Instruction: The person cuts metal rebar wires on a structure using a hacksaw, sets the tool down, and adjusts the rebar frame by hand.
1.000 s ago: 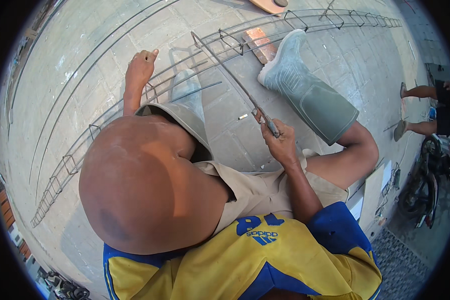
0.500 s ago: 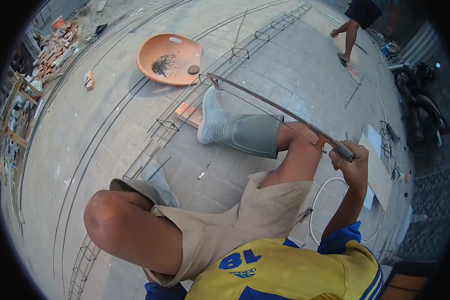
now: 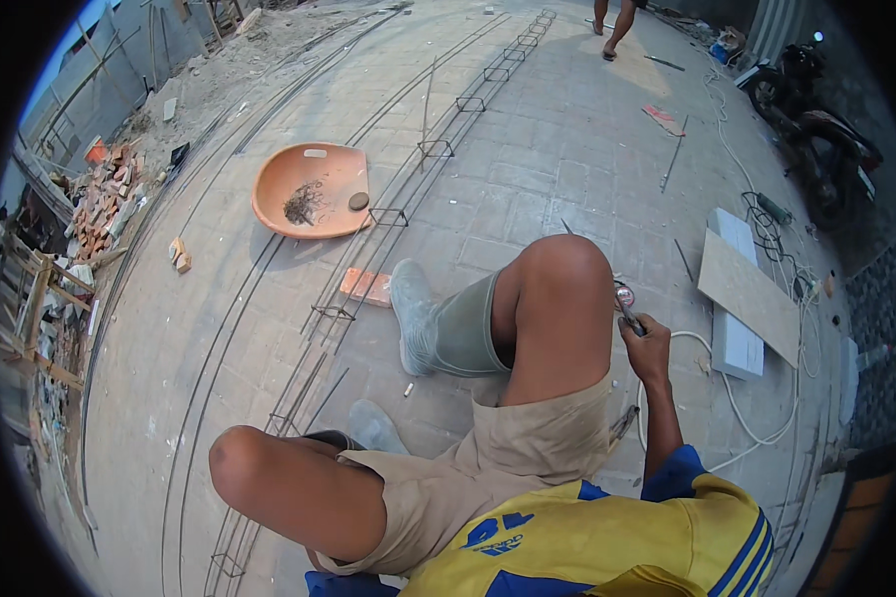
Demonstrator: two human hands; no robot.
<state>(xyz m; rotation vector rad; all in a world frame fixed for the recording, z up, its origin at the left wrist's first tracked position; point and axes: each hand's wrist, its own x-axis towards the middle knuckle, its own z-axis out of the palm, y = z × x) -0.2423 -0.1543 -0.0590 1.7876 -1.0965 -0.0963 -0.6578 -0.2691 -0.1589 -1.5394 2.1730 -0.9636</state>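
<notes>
My right hand [image 3: 647,348], at the right beside my raised knee, is closed round the handle of a hacksaw [image 3: 631,320]. Most of the saw is hidden behind the knee, and only a thin tip pokes out above it. A small round red and silver thing [image 3: 624,296] shows just past the hand; I cannot tell what it is. My left hand is out of view. In front of my boots [image 3: 414,323] runs a long rebar cage with square stirrups [image 3: 333,312]. An orange-red brick [image 3: 366,287] lies beside it, touching or close to the boot.
An orange basin [image 3: 340,177] with dark wire bits and a round dark piece stands beyond the cage. Long rods run along the paving at left. A flat board [image 3: 752,298] rests over white blocks at right, near cables and a motorcycle [image 3: 816,129]. Another person's legs [image 3: 619,28] show far off.
My right hand has lowered the hacksaw from above the raised leg to behind the knee. The view has tilted up, and the other person has moved farther away.
</notes>
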